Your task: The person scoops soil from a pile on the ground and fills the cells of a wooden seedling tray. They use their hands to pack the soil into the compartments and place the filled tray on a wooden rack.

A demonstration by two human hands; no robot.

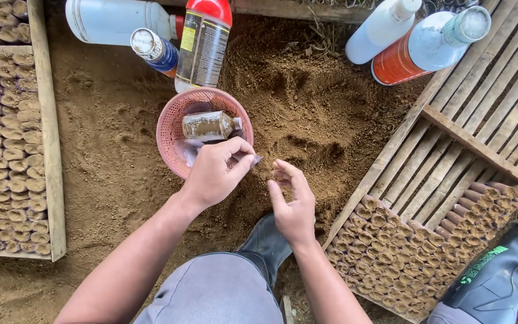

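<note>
In pink basket (169, 129): soiled bottle (210, 126).

Two wooden trays (48, 150) (445, 126) packed with soil-filled tubes (7, 150) are being kept at nine and four o'clock; white bottles (115, 21) (385, 27) are being rested at twelve o'clock on loose soil (307, 108).

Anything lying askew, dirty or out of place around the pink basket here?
Yes. A small soil-smeared bottle lies on its side inside the pink basket, and several larger bottles lie tipped over on the loose soil. The left hand pinches something small at the basket's rim; what it is cannot be told.
</note>
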